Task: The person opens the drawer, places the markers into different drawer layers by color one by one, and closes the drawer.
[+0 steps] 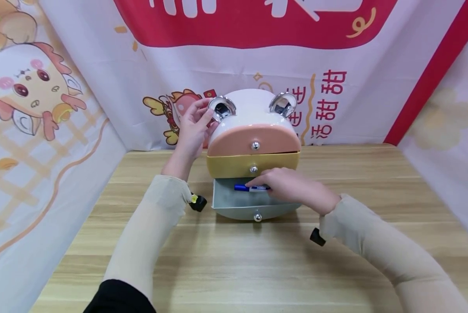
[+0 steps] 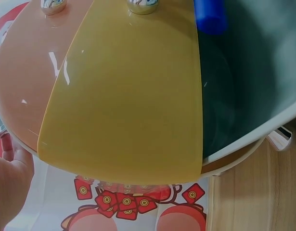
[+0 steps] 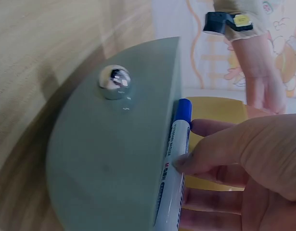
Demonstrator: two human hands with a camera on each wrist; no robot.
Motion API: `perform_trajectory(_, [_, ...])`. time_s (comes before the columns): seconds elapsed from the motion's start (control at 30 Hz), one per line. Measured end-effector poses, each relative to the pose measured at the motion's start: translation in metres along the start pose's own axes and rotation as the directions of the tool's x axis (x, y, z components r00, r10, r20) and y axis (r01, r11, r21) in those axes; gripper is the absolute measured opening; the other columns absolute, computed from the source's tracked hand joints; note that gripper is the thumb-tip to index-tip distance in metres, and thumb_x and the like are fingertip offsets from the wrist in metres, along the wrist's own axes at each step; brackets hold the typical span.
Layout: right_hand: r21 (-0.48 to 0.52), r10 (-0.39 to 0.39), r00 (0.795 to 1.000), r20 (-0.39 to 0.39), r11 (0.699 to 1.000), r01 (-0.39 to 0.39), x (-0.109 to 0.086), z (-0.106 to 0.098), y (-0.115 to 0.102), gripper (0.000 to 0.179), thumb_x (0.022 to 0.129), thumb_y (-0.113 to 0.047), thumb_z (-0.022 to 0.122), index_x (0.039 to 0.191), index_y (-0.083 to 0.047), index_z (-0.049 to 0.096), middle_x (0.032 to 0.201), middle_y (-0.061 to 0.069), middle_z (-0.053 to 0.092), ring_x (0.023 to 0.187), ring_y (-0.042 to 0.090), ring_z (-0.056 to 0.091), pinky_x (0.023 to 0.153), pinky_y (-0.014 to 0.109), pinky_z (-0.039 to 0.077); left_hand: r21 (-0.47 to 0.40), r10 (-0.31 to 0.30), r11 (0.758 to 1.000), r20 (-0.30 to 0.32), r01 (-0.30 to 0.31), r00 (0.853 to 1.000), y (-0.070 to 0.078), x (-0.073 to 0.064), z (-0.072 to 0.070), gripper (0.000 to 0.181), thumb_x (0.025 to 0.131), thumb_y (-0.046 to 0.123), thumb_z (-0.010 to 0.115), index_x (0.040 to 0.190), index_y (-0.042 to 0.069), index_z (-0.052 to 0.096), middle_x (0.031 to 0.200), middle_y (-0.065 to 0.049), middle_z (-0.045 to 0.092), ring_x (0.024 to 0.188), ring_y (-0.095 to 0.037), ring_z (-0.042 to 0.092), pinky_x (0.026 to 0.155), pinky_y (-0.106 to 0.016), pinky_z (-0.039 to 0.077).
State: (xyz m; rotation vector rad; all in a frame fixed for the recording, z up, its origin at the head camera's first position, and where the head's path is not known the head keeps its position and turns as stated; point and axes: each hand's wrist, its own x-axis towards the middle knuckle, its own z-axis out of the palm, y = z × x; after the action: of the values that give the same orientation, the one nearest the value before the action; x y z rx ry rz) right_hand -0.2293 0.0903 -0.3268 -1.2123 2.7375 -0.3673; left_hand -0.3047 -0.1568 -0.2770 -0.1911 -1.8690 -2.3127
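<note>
A small frog-shaped drawer box (image 1: pixel 253 108) has a white top, two silver round eyes, and pink, yellow and grey-green drawers. The grey-green bottom drawer (image 1: pixel 234 213) stands pulled out. A whiteboard marker (image 3: pixel 172 166) with a blue cap and white barrel is over this drawer, near its front edge in the right wrist view. My right hand (image 1: pixel 292 187) pinches the marker between thumb and fingers. My left hand (image 1: pixel 194 128) holds the box by its left silver eye (image 1: pixel 223 108), thumb and fingers at the rim. Some of its fingertips are hidden behind the eye.
The box stands on a wood-grain table (image 1: pixel 234 265). Behind it hangs a printed cloth backdrop (image 1: pixel 171 65), with more printed cloth at the left (image 1: pixel 73 174) and right. The upper two drawers are pushed in, with a thin gap between them at the right.
</note>
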Motion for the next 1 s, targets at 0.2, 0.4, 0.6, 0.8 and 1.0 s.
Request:
perform_trajectory(0.2, [0.005,0.004,1.000,0.011,1.000,-0.004,0.008,0.013,0.001,0.054,0.089,0.014,0.061,0.131,-0.018,0.072,0.127,0.005,0.071,0.106,0.023,0.068,0.081,0.031,0.059,0.010,-0.007,1.000,-0.004,0.007,1.000,-0.001,-0.001,0.001,0.031,0.104,0.012,0.060,0.134,0.018,0.063,0.123,-0.007,0.059,0.113,-0.022,0.060,0.095,-0.032,0.058])
perform_trajectory(0.4, [0.002,0.000,1.000,0.004,1.000,0.000,0.016,0.023,0.005,0.050,0.090,0.014,0.060,0.128,-0.016,0.073,0.124,0.004,0.072,0.093,0.017,0.069,0.076,0.028,0.059,0.016,0.004,1.000,-0.005,-0.004,1.000,0.002,-0.001,0.001,0.030,0.104,0.012,0.060,0.133,0.019,0.063,0.125,-0.008,0.059,0.113,-0.022,0.060,0.095,-0.031,0.058])
perform_trajectory(0.6, [0.003,0.034,0.999,0.000,0.999,-0.034,0.022,0.031,0.005,0.046,0.093,0.012,0.058,0.126,-0.015,0.074,0.123,0.004,0.072,0.093,0.015,0.069,0.084,0.032,0.060,0.008,0.008,1.000,-0.005,-0.008,1.000,0.002,-0.001,0.000,0.030,0.104,0.010,0.060,0.132,0.018,0.064,0.124,-0.008,0.060,0.112,-0.021,0.059,0.093,-0.030,0.058])
perform_trajectory(0.8, [0.009,0.084,0.996,0.010,0.996,-0.084,0.025,0.036,0.003,0.047,0.095,0.012,0.054,0.126,-0.016,0.075,0.125,0.003,0.072,0.079,0.014,0.062,0.067,0.025,0.055,0.002,0.015,1.000,-0.002,-0.015,1.000,0.002,-0.001,0.000,0.029,0.104,0.010,0.060,0.131,0.018,0.064,0.123,-0.008,0.060,0.112,-0.021,0.059,0.093,-0.030,0.058])
perform_trajectory(1.0, [0.022,0.102,0.995,0.004,0.995,-0.102,0.026,0.041,0.004,0.041,0.096,0.011,0.056,0.123,-0.014,0.076,0.125,0.004,0.072,0.098,0.013,0.066,0.086,0.033,0.059,0.007,0.012,1.000,-0.004,-0.012,1.000,0.001,-0.001,0.000,0.029,0.104,0.010,0.060,0.131,0.018,0.064,0.122,-0.007,0.060,0.112,-0.021,0.059,0.093,-0.031,0.058])
